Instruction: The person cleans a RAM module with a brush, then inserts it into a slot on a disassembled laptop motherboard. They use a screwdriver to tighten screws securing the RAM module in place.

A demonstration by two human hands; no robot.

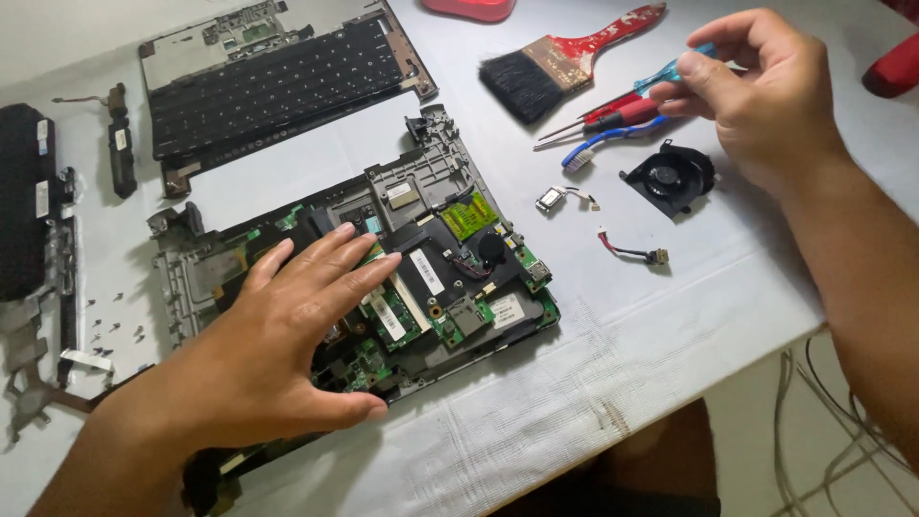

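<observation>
Near the tabletop's (670,316) front edge, the left hand (278,345) lies flat and open, fingers spread, on the opened laptop base (450,258) with its green circuit board exposed. Toward the far right corner, the right hand (766,96) pinches a blue-handled screwdriver (684,65) between thumb and fingers, above a black fan (670,177) and beside a red-handled paintbrush (565,59).

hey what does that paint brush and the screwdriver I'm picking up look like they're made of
The paint brush looks like wood with worn red paint: pale patches show through on the handle, plus a dull metal band and black bristles. The screwdriver in the right hand has a clear blue handle, glossy and see-through, so likely hard plastic; its shaft is hidden.
</observation>
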